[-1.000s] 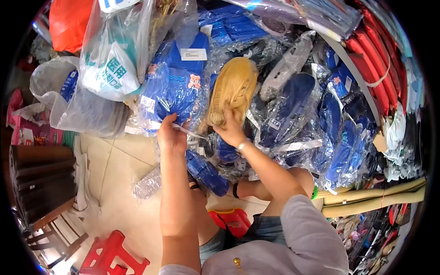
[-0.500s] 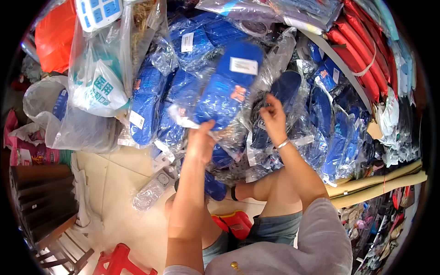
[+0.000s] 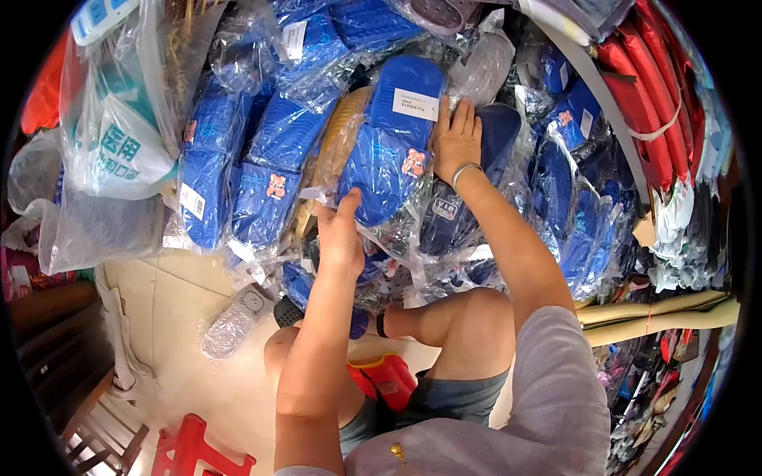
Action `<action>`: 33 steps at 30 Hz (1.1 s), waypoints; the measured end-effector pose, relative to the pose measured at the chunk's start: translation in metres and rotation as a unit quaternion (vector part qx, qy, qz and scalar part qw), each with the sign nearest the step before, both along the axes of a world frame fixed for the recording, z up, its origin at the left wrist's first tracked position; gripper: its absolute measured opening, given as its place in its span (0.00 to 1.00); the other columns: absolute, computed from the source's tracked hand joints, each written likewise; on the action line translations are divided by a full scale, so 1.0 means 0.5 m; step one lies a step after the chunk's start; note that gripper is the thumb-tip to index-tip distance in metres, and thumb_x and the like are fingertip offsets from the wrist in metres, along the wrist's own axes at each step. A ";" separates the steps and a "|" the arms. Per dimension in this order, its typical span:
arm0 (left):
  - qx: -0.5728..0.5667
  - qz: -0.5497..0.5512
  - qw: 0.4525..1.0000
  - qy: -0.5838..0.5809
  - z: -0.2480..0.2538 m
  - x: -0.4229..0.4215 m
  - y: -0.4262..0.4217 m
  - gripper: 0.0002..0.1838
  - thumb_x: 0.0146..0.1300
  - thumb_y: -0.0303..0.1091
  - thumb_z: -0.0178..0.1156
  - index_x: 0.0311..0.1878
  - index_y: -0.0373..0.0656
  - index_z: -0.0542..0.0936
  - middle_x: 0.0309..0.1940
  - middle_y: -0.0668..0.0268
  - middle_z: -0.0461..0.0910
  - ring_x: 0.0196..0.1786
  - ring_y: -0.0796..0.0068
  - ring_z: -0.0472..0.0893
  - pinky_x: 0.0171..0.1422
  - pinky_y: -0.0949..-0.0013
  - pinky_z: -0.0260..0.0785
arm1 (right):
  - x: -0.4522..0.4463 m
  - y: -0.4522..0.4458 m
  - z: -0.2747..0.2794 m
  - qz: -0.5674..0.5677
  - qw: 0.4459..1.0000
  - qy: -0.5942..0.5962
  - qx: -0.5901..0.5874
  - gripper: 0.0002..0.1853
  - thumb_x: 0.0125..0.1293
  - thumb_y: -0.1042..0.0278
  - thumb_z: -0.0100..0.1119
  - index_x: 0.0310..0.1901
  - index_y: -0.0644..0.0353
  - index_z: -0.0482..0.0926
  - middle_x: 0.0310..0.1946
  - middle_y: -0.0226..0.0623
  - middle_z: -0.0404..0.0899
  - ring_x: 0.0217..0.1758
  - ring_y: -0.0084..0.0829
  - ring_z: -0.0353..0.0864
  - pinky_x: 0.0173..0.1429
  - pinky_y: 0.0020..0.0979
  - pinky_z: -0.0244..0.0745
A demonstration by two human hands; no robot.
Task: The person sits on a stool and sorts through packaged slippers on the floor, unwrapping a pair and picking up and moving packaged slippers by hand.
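Note:
A blue slipper [image 3: 383,170] in clear plastic wrap, with a white label and an orange bear on it, lies over the pile. My left hand [image 3: 341,230] grips its near end, thumb on top; the fingers underneath are partly hidden. My right hand [image 3: 458,145] is laid flat with fingers stretched out, along the slipper's right edge and beside a dark navy slipper [image 3: 500,135] in plastic. Left of the held slipper are a yellowish-brown wrapped slipper [image 3: 345,115] and more wrapped blue slippers [image 3: 274,163].
Clear plastic bags [image 3: 111,151] hang at the left. Red folded packs [image 3: 643,87] are stacked at the right, above yellow rolls [image 3: 659,317]. A bubble-wrapped item [image 3: 232,325] lies on the tiled floor [image 3: 178,289], with a red stool [image 3: 198,448] nearer me.
The blue slipper, blurred by motion before, now rests still on the pile. My right hand has moved up to its right edge and flattened out. The view has shifted slightly.

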State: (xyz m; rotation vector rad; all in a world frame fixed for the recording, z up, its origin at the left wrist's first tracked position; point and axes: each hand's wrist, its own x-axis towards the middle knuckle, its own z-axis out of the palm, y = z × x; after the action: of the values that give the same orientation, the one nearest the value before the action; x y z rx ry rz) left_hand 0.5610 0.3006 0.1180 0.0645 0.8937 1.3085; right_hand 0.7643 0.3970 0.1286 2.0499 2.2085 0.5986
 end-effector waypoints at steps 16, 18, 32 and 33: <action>-0.027 0.013 0.999 0.034 -0.004 0.020 0.026 0.21 0.58 0.26 0.53 0.56 0.40 0.65 0.52 0.60 0.68 0.54 0.68 0.70 0.57 0.64 0.65 | -0.043 -0.104 0.077 -0.259 0.276 0.911 -0.163 0.15 0.63 0.66 0.52 0.48 0.65 0.69 0.36 0.38 0.73 0.36 0.31 0.73 0.43 0.31 0.73; 0.029 0.052 0.998 0.017 -0.024 -0.010 0.031 0.18 0.60 0.25 0.51 0.55 0.42 0.67 0.51 0.61 0.70 0.51 0.69 0.72 0.54 0.64 0.67 | -0.072 -0.088 -0.005 -0.293 0.282 0.907 -0.108 0.16 0.65 0.61 0.50 0.46 0.65 0.68 0.39 0.39 0.69 0.39 0.31 0.70 0.44 0.33 0.72; 0.050 0.036 0.997 0.052 -0.017 -0.056 0.040 0.29 0.52 0.15 0.49 0.60 0.40 0.61 0.52 0.60 0.68 0.52 0.67 0.71 0.56 0.64 0.64 | -0.032 0.017 0.082 -0.109 0.044 0.990 -0.075 0.20 0.58 0.50 0.54 0.36 0.63 0.73 0.32 0.37 0.75 0.34 0.30 0.74 0.39 0.31 0.71; 0.039 0.035 0.995 0.080 -0.014 -0.054 0.040 0.31 0.49 0.13 0.49 0.60 0.40 0.61 0.52 0.58 0.68 0.50 0.67 0.72 0.54 0.66 0.65 | -0.017 0.021 0.123 -0.077 0.074 0.992 -0.074 0.19 0.58 0.54 0.55 0.39 0.64 0.73 0.34 0.38 0.76 0.36 0.31 0.75 0.38 0.30 0.72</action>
State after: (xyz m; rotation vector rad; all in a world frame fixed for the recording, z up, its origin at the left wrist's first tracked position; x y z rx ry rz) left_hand 0.5342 0.3205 0.1108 0.2038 0.9875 1.4178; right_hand 0.7557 0.4075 0.1900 -0.6729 -0.1148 1.5982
